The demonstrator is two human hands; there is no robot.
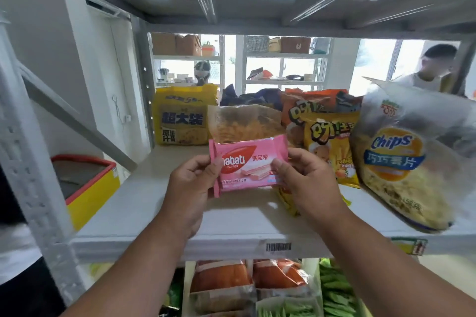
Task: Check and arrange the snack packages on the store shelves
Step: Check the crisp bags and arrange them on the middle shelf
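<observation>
A pink wafer package (253, 159) is held upright above the white shelf board (144, 203). My left hand (190, 188) grips its left edge and my right hand (306, 183) pinches its right edge. Just behind it stands a clear bag with brown contents (244, 122). A large yellow bag (184, 117) stands at the back left. Orange and yellow snack bags (329, 141) crowd the right, and a big clear chips bag (401, 159) leans at the far right.
A steel upright (31, 162) frames the left side. Below the shelf edge with its barcode label (278, 247) lie orange packets (221, 278) and green packets (334, 288). A red and yellow bin (90, 188) sits left. Two people stand beyond the shelving.
</observation>
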